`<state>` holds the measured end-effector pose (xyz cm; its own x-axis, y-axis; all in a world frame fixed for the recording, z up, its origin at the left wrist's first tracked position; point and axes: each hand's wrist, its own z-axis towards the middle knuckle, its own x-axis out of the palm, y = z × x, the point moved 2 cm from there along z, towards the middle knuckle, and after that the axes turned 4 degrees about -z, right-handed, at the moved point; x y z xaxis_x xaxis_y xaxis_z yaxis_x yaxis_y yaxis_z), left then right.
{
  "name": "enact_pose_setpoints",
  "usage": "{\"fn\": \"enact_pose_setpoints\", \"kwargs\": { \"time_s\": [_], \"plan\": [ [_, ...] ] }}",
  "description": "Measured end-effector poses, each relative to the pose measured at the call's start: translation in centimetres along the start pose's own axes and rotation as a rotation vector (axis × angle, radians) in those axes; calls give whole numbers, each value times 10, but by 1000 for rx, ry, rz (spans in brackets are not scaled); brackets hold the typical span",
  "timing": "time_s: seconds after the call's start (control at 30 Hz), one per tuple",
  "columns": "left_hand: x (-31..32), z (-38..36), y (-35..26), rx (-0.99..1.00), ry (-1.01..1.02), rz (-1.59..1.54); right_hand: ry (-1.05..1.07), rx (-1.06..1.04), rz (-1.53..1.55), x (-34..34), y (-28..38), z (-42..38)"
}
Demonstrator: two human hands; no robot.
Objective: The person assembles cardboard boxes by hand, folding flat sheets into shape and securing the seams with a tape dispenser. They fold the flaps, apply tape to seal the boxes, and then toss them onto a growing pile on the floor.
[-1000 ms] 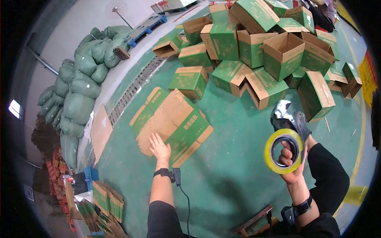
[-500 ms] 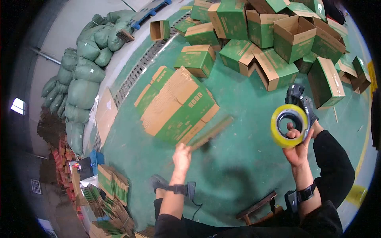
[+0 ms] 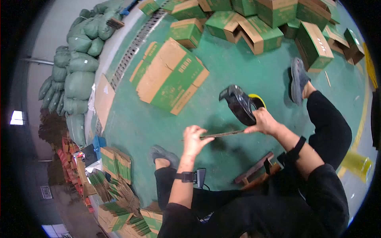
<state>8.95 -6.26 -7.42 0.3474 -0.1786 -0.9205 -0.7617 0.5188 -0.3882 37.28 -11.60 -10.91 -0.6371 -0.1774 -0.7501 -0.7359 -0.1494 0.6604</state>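
My left hand (image 3: 193, 141) is closed on one end of a flattened cardboard box (image 3: 226, 134), which shows edge-on as a thin brown strip. In my right hand (image 3: 264, 121) is a black tape dispenser (image 3: 237, 104), its yellow tape roll (image 3: 258, 100) partly hidden behind the frame. The right thumb lies at the other end of the cardboard. Beyond both hands, a stack of flattened green and brown boxes (image 3: 170, 77) lies on the green floor.
Several assembled boxes (image 3: 260, 33) are heaped at the far side. Stuffed green sacks (image 3: 81, 85) line the left wall. More folded cardboard (image 3: 117, 164) stands at lower left. A wooden stool (image 3: 258, 170) is near my legs, and a clear yellowish roll (image 3: 356, 164) lies at right.
The cardboard has come off the stack toward me and now shows edge-on. My right hand has brought the tape dispenser leftward to its far end. The view has tilted downward.
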Motion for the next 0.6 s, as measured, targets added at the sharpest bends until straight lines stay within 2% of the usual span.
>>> {"fn": "enact_pose_setpoints", "kwargs": {
  "time_s": [0.03, 0.07, 0.13, 0.17, 0.2, 0.23, 0.3, 0.33, 0.37, 0.43, 0.47, 0.5, 0.57, 0.6],
  "plan": [
    [-9, -3, -3, 29, -92, 60, 185, 155, 97, -2, -2, 4],
    [0, -11, 7, 44, -71, 51, 175, 215, 159, 2, -8, 5],
    [13, -36, 37, -429, -405, -165, 190, 300, 240, 9, -17, 11],
    [21, -38, 39, -421, -394, -168, 212, 323, 259, 8, -19, 19],
    [24, -38, 30, -453, -538, -220, 242, 328, 246, -1, -16, 25],
    [26, -42, 23, -491, -680, -272, 104, 249, 244, -3, -15, 29],
    [30, -46, 14, -521, -684, -315, 138, 321, -88, -11, -11, 42],
    [30, -49, 9, -569, -722, -363, 124, 184, -201, -13, -7, 45],
    [31, -52, 8, -614, -762, -409, 122, 185, -207, -15, -8, 44],
    [31, -62, 12, -622, -759, -419, 161, -376, -428, -16, 6, 49],
    [31, -64, 16, -608, -681, -403, 283, -394, -548, -12, 10, 51],
    [31, -67, 17, -599, -599, -385, 275, -402, -538, -10, 15, 51],
    [28, -71, 16, -566, -625, -409, 474, -171, -648, -9, 23, 50],
    [27, -77, 19, -552, -542, -375, 361, -109, -583, -14, 24, 49]
  ]
}}
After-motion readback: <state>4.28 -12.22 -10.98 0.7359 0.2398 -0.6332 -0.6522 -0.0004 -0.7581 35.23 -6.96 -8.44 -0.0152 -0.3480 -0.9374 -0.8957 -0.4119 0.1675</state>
